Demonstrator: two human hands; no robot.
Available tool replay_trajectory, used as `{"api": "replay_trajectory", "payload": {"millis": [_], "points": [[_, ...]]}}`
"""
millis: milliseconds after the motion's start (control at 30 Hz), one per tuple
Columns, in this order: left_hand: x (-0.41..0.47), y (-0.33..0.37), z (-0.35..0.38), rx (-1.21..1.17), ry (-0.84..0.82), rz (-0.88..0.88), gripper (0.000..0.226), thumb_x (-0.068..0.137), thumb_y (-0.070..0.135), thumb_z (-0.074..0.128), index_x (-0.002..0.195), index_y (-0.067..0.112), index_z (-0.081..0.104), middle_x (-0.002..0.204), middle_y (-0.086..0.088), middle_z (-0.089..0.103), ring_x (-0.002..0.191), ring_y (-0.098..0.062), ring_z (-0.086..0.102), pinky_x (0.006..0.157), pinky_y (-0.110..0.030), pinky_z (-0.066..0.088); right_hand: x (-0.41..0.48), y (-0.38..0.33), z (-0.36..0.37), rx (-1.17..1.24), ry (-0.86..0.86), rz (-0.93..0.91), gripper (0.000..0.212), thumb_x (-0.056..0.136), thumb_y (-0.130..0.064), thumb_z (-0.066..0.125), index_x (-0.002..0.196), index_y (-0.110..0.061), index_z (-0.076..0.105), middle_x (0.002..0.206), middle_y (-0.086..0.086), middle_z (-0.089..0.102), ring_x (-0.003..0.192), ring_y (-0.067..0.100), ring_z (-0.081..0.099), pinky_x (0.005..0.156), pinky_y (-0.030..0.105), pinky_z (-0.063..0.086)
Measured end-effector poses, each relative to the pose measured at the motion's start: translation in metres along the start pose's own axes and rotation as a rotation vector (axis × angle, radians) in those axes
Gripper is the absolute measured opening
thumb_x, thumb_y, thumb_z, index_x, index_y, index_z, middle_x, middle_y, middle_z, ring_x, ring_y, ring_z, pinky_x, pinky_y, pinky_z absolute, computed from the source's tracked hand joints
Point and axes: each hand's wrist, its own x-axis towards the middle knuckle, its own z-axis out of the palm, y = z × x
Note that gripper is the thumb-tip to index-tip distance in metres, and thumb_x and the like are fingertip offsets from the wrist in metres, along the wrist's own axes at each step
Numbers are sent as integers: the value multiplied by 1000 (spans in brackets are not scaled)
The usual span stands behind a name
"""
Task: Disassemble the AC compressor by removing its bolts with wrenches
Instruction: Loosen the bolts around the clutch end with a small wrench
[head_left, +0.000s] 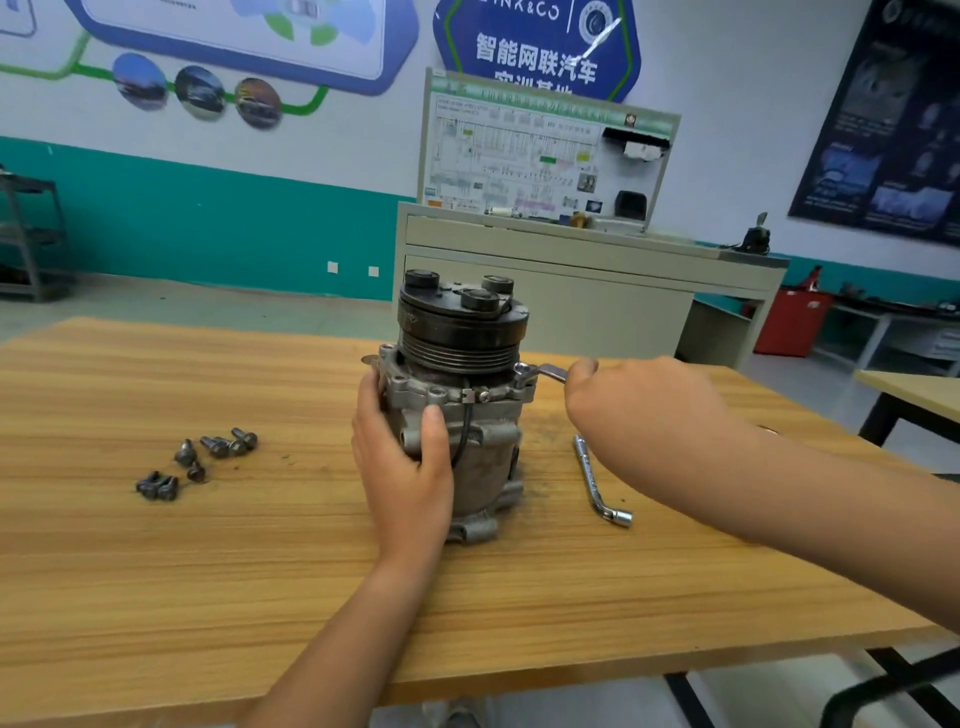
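A grey cast-metal AC compressor (483, 457) with a black grooved pulley on top stands upright near the middle of a light wooden table (208, 571). The left hand (402, 467) grips its body from the near left side, fingers wrapped round the housing and thumb pressed on the front just below the flange. The right hand (628, 400) reaches in from the right, its fingers closed around the handle of a slim silver wrench (545, 371). The head of this tool sits on the flange at the compressor's right edge, under the pulley. A silver L-shaped socket wrench (597, 480) lies on the table just right of the compressor. A cluster of dark loose bolts (215, 447) lies on the table well to the left.
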Motion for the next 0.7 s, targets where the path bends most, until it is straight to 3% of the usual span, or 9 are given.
{"api": "replay_trajectory", "payload": {"millis": [100, 167, 267, 433, 500, 567, 700], "points": [[0, 0, 0, 3, 12, -29, 60, 85, 37, 44, 142, 28, 26, 138, 11, 39, 131, -7, 36, 110, -33, 31, 9, 17, 8, 35, 13, 5, 23, 92, -3, 38, 113, -10, 44, 58, -2, 29, 46, 13, 27, 40, 24, 23], [1, 0, -1, 3, 20, -39, 59, 85, 36, 43, 142, 25, 31, 131, 20, 41, 127, 0, 37, 105, -22, 32, 17, 28, 17, 95, 66, -7, 20, 96, -13, 36, 115, -15, 45, 59, -3, 33, 47, 13, 31, 41, 24, 25], [13, -5, -10, 6, -21, -90, 48, 92, 31, 46, 139, 27, 38, 117, 35, 42, 110, 19, 39, 91, -4, 31, 19, 36, 33, 374, 95, 21, 28, 98, -35, 33, 111, -21, 53, 66, -7, 44, 61, 14, 44, 49, 26, 33], [62, -17, -32, -16, -161, -298, 35, 98, 24, 43, 131, 32, 50, 114, 20, 55, 111, -3, 47, 87, -17, 40, -2, 22, 68, 928, 82, 157, 39, 93, -46, 36, 88, -20, 64, 72, -3, 62, 68, 12, 56, 62, 32, 44], [74, -22, -37, -49, -217, -353, 28, 98, 24, 42, 119, 36, 55, 122, 7, 59, 119, -13, 49, 101, -33, 41, -6, 21, 76, 1044, 84, 205, 35, 93, -44, 38, 93, -23, 66, 75, -5, 65, 71, 7, 58, 66, 26, 45], [81, -25, -37, -67, -254, -389, 27, 97, 22, 41, 104, 40, 59, 118, 6, 62, 120, -17, 50, 105, -41, 39, -5, 23, 79, 1071, 97, 234, 30, 94, -39, 40, 92, -24, 67, 68, -6, 62, 64, 4, 54, 55, 16, 38], [87, -28, -35, -102, -259, -450, 32, 95, 20, 37, 96, 39, 62, 106, 11, 63, 116, -18, 52, 102, -39, 40, 6, 29, 73, 920, 168, 262, 28, 95, -34, 40, 101, -21, 64, 65, -5, 58, 59, 9, 52, 51, 26, 36]]}}
